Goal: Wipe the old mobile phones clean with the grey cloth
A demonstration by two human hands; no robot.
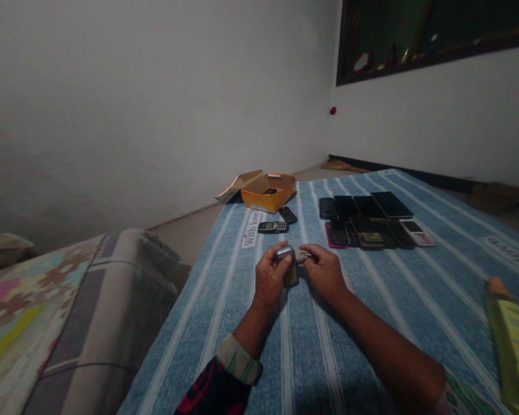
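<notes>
My left hand [270, 276] is closed round a small mobile phone [290, 275] with a silvery top end, its thumb lying across it. Pinched in my right hand [326, 274] is a crumpled pale cloth [301, 255], held against or right beside the phone's upper right edge. Just beyond my hands, a keypad phone [273, 227] with a small screen lies flat, and a dark phone [288, 215] rests behind it. To the right, several phones lie in two rows, among them a large black one [391, 204] and a white one [417, 233].
An open orange cardboard box [263, 202] with a dark item inside stands at the far end of the blue striped cloth [242, 323]. A bottle of yellow-green liquid [512, 346] lies at the right edge. A covered bed or seat [108, 300] is at left.
</notes>
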